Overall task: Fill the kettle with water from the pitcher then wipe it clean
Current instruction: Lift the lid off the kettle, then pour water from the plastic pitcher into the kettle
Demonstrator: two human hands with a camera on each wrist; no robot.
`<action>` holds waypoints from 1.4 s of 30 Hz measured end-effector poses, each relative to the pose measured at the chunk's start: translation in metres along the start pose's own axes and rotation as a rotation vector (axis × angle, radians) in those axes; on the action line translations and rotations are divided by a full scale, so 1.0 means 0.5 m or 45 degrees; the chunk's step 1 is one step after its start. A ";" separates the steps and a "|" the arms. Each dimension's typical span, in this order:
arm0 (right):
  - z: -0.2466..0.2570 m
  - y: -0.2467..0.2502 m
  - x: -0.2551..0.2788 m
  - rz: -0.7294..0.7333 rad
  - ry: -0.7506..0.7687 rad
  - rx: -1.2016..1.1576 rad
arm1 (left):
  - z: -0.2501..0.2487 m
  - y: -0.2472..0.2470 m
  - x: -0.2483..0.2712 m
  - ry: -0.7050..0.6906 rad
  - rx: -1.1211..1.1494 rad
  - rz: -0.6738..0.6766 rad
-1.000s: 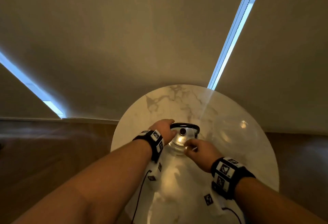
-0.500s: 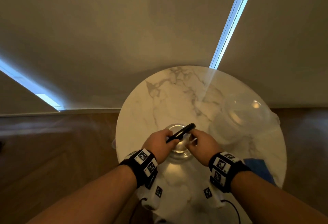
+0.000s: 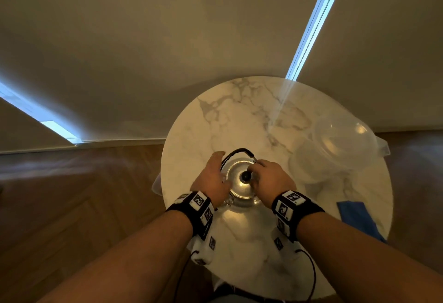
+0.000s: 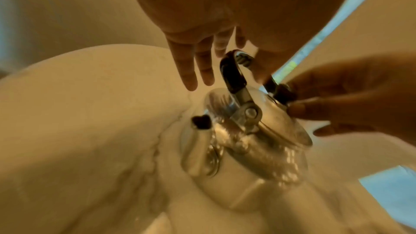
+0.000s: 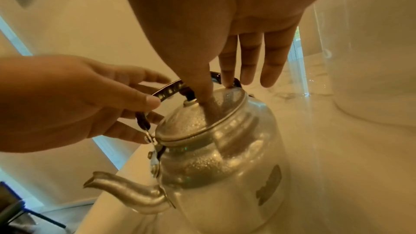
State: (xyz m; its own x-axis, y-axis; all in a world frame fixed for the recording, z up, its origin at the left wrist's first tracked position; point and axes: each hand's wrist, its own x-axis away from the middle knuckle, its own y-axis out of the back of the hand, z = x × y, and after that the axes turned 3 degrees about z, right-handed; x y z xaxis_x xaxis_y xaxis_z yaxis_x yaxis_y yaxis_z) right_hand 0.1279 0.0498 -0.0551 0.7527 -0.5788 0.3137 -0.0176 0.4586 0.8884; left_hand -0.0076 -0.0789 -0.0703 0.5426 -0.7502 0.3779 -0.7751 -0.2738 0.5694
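Note:
A dimpled metal kettle (image 3: 239,191) stands on the round marble table (image 3: 239,110), its spout (image 5: 126,191) pointing toward me and left. Its lid (image 5: 198,122) is on. My right hand (image 3: 260,173) pinches the black lid knob (image 3: 246,177) between thumb and forefinger, the other fingers straight. The black handle (image 3: 237,152) leans to the far side. My left hand (image 3: 215,170) is beside it with relaxed, spread fingers, the thumb close to the handle. The clear pitcher (image 3: 340,149) stands to the right of the kettle.
A blue cloth (image 3: 357,216) lies at the table's right near edge. Cables run from my wrist bands over the near part of the table. Wooden floor surrounds the table and a pale wall rises behind it.
Half a second ago both hands held the handle across the lid. The handle has since swung to the far side, my left hand has loosened, and my right hand has taken the lid knob.

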 end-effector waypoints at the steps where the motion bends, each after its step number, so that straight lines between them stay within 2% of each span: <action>1: 0.001 0.000 -0.001 -0.004 0.008 -0.018 | 0.002 -0.005 0.004 -0.094 -0.028 0.067; 3: 0.010 0.000 -0.002 -0.016 0.029 -0.031 | 0.016 -0.016 0.002 -0.194 -0.168 0.153; 7: 0.031 -0.005 -0.014 -0.028 -0.007 0.017 | 0.026 -0.028 -0.006 -0.192 -0.360 0.088; 15: 0.013 -0.010 0.020 -0.050 -0.088 0.045 | 0.019 -0.051 -0.010 -0.234 -0.428 0.078; 19: -0.003 0.007 0.044 -0.130 -0.134 -0.074 | 0.009 -0.058 -0.016 -0.231 -0.415 0.065; 23: -0.030 0.039 0.081 -0.180 -0.091 -0.084 | 0.000 -0.055 -0.028 -0.183 -0.453 0.091; 26: -0.034 0.027 0.146 -0.101 -0.015 -0.096 | -0.016 -0.045 -0.039 -0.145 -0.462 0.078; 31: -0.049 -0.082 0.237 0.173 0.053 0.006 | -0.022 -0.034 -0.049 -0.157 -0.417 0.072; 35: -0.094 -0.136 0.214 0.316 -0.005 0.098 | -0.008 -0.043 -0.046 -0.174 -0.373 0.046; 38: -0.125 -0.158 0.201 0.346 0.009 0.137 | -0.002 -0.051 -0.044 -0.191 -0.378 0.020; 42: -0.143 -0.147 0.193 0.349 0.037 0.073 | -0.010 -0.055 -0.037 -0.129 -0.395 0.037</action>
State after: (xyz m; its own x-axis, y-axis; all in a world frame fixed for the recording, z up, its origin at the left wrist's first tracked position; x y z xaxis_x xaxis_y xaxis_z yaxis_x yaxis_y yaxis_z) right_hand 0.2490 0.0083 -0.1139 0.7334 -0.4182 0.5360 -0.2598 0.5563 0.7894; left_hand 0.0053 -0.0546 -0.0892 0.4745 -0.8154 0.3316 -0.6458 -0.0665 0.7606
